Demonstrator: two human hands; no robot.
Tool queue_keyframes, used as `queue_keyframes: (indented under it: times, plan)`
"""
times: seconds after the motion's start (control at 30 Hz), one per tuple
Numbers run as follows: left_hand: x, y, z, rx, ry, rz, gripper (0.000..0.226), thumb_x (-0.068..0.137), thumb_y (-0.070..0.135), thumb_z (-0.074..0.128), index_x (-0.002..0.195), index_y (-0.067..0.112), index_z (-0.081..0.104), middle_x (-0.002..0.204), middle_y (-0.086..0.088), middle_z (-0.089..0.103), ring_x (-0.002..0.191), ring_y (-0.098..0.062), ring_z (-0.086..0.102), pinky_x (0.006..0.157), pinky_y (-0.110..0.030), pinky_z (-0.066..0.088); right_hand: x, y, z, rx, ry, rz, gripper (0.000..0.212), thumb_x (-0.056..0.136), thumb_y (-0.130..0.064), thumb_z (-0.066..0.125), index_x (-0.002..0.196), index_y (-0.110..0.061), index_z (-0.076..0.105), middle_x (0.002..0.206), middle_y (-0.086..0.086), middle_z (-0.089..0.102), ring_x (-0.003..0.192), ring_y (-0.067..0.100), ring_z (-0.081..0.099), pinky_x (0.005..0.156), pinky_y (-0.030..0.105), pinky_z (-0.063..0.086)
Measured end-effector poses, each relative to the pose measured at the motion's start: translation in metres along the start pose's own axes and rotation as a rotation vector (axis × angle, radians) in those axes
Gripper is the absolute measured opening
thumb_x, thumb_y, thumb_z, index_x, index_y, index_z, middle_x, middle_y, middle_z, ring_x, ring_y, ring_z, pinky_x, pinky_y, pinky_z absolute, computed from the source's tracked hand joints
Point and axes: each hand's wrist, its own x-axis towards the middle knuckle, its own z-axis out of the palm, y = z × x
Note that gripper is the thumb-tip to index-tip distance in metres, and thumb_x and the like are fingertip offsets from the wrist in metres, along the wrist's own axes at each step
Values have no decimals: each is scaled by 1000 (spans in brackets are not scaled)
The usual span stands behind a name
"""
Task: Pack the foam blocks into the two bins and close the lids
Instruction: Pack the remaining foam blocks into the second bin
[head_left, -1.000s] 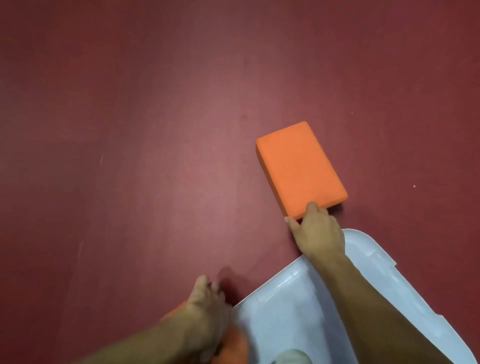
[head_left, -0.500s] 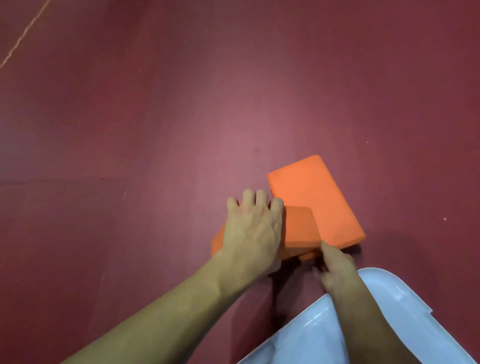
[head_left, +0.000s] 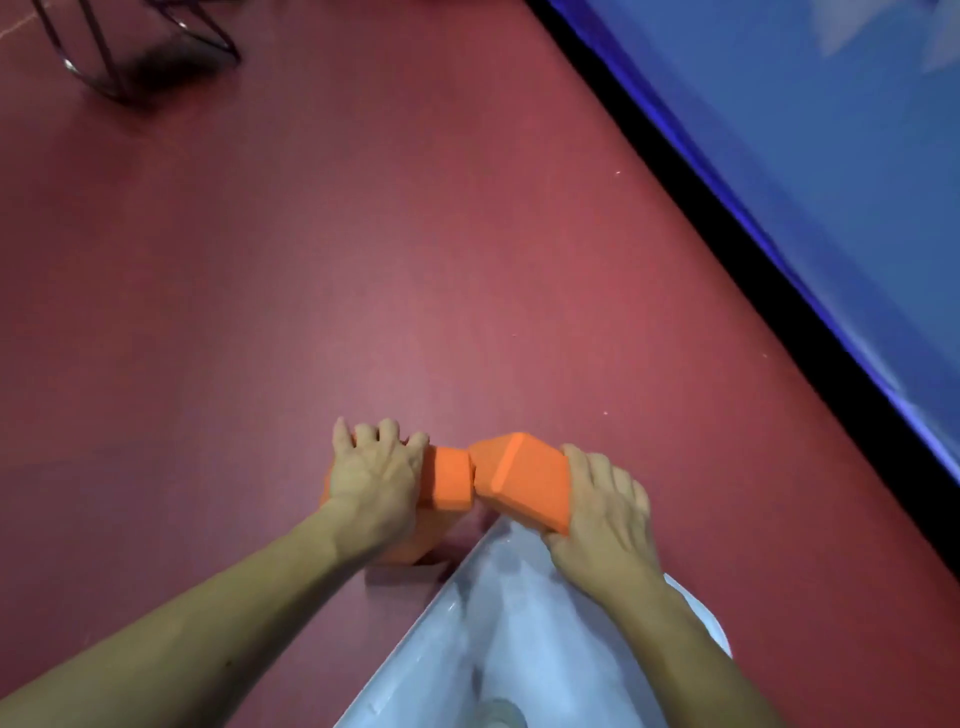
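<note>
One orange foam block (head_left: 447, 480) was clamped under the left hand (head_left: 376, 478), fingers curled over it. A second block (head_left: 524, 480) was gripped tilted by the right hand (head_left: 602, 514). Both were held at the white bin's (head_left: 467, 623) corner above the red floor (head_left: 363, 260), probably for dropping in together.

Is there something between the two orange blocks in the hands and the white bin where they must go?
Nothing visible. The left hand and right hand each hold an orange foam block at the far corner of the white bin, whose visible part shows no lid over it.
</note>
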Motion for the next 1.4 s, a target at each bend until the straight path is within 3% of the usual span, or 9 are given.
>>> queue_keyframes:
  times: [0.1,0.27,0.5,0.67,0.87,1.0,1.17,1.3,1.4]
  plan:
    - [-30,39,-38,-52,55,49,62,82,27,56,139,30,31,123,-8,46,114,-37,51,112,-57,21,-59,32,-60,-143,23,-18,91,53,-33,73,136,-25,38,105,3,50,91,30,52,88,46,39]
    - [-119,117,-106,-47,267,282,57,81,23,51,135,28,33,121,-5,48,110,-38,50,109,-54,26,-185,69,-158,-220,74,111,99,52,-63,76,135,-27,36,109,1,51,95,25,53,87,42,41]
    - [-282,237,-189,-36,500,643,71,63,20,65,128,24,36,118,-4,52,117,-34,47,112,-52,20,-386,125,-268,-385,272,289,94,51,-41,75,135,-20,38,117,4,50,103,30,51,93,48,39]
    - [-367,332,-219,-28,594,780,73,62,19,67,127,23,35,118,-5,50,114,-34,47,113,-52,20,-495,175,-310,-426,359,481,85,50,-38,70,129,-21,43,111,3,51,100,30,51,88,46,37]
    - [-404,429,-232,51,686,972,74,70,29,70,133,19,32,128,-12,48,130,-39,33,116,-54,13,-569,228,-305,-397,408,709,88,48,-35,77,127,-18,43,110,6,54,96,32,55,82,47,40]
    - [-386,494,-216,50,659,1023,70,78,13,62,139,18,28,135,-15,44,143,-42,17,115,-54,8,-593,281,-276,-409,364,799,94,43,-38,83,126,-15,48,108,6,54,95,32,56,82,48,40]
    - [-355,575,-187,61,684,1116,65,84,7,52,141,20,26,136,-14,41,143,-41,17,114,-56,14,-598,336,-233,-336,227,955,93,47,-41,83,127,-17,43,110,4,52,99,30,54,84,47,38]
    - [-337,630,-151,125,646,1132,59,89,13,46,144,21,25,137,-16,43,135,-40,31,112,-56,20,-583,376,-195,-316,101,934,93,52,-46,83,131,-17,41,112,4,52,103,30,55,87,49,40]
    - [-321,653,-123,155,589,1126,59,90,14,46,145,19,25,133,-15,44,127,-38,36,111,-56,22,-571,406,-173,-335,44,910,93,65,-53,74,139,-20,29,121,4,47,114,28,48,102,51,30]
